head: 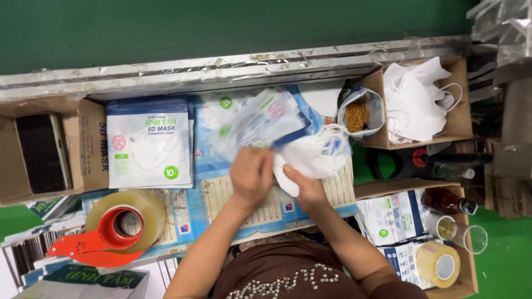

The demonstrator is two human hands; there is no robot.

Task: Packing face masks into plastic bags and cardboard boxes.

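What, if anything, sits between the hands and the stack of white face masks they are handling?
Nothing visible does. The right hand already grips the stack of white face masks and the left hand holds the clear printed plastic pouch right against it. Motion blur hides the pouch's opening.

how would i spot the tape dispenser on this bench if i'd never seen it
Start at the flat mask packet on the left. Just below it sits the tape dispenser: a red handle holding a big clear tape roll. The other tape roll, far right, has no handle.

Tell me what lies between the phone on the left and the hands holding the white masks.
In the head view, a stack of flat mask packets lies between the phone and the left hand.
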